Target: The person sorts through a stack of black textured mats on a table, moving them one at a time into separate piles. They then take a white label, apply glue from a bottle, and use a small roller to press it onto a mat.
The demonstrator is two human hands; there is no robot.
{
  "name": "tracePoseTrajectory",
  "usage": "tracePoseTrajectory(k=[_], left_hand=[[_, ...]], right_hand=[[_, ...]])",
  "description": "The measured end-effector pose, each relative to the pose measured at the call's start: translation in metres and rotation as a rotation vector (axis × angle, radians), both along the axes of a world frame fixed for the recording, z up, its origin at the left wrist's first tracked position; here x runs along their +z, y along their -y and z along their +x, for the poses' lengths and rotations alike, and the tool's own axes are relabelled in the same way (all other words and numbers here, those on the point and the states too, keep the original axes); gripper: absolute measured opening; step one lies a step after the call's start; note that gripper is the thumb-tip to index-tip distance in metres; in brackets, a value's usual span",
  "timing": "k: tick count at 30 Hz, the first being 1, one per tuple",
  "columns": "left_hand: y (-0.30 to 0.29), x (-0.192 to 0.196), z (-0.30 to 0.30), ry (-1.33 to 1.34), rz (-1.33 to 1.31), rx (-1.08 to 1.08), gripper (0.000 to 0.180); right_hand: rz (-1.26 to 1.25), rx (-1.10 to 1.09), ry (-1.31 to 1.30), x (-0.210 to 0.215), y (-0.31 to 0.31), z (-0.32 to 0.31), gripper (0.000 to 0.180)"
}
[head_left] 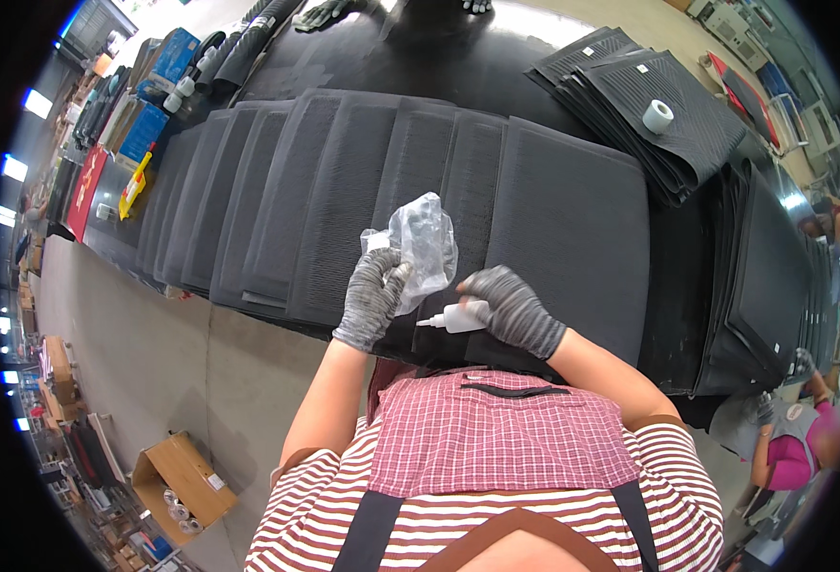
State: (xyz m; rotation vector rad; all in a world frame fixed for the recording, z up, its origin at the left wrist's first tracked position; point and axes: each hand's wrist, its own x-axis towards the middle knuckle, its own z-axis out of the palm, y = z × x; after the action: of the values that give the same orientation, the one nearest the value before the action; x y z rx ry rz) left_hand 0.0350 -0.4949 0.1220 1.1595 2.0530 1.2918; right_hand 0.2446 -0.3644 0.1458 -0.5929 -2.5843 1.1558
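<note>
1. Gripping a crumpled clear plastic bag (423,243) is the left hand (372,296), gloved in grey knit; the bag is pinched at its lower edge and stands up above the fingers.
2. A small white squeeze bottle (453,318) is grasped by the right hand (511,310), also in a grey knit glove; the nozzle is pointed toward the left hand and lies just below the bag.
3. Both hands are held close together, the bottle's tip being just beside the left palm.
4. A row of black ribbed rubber mats (363,191), overlapped like shingles, is spread beyond and beneath both hands.
5. A stack of black grooved mats (649,105) is seen well beyond the right hand, with a white tape roll (657,115) resting on top.
6. Blue boxes (158,95) and a yellow tool (135,183) are found far beyond the left hand, at the far end of the mats.
7. A cardboard box (184,479) is set on the floor, below and outward of the left forearm.
8. A red checked apron (501,429) over a striped shirt is worn below the hands.
</note>
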Motion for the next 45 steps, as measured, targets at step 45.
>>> tracePoseTrajectory(k=[45], left_hand=[[-0.057, 0.035, 0.061, -0.045, 0.089, -0.379, 0.040]], right_hand=[[-1.212, -0.473, -0.428, 0.021, -0.030, 0.083, 0.048]])
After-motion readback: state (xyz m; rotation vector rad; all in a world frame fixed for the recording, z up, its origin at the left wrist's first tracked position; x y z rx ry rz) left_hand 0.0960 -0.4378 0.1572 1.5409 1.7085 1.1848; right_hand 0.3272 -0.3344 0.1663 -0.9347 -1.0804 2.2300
